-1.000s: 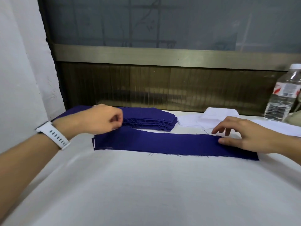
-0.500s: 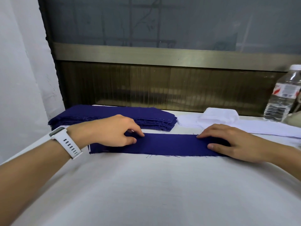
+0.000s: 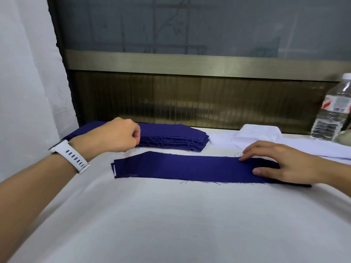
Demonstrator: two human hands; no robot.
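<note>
On the tabletop (image 3: 171,224), the strip (image 3: 190,168) is lying flat, running from 9 to 3 o'clock. The right grip (image 3: 284,164) is pressing its 3 o'clock end, released, fingers straight. At the strip's 11 o'clock, the left grip (image 3: 115,135) is curling against the stack (image 3: 171,135); I cannot tell whether it is pinching a piece. A bottle (image 3: 332,114) is standing at 2 o'clock.

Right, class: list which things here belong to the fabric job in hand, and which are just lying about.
In the job: blue fabric strip, pressed flat by the right hand; stack of blue strips, with the left hand curled at it.
Lying about: water bottle; white fabric pieces, both at the far right.
</note>
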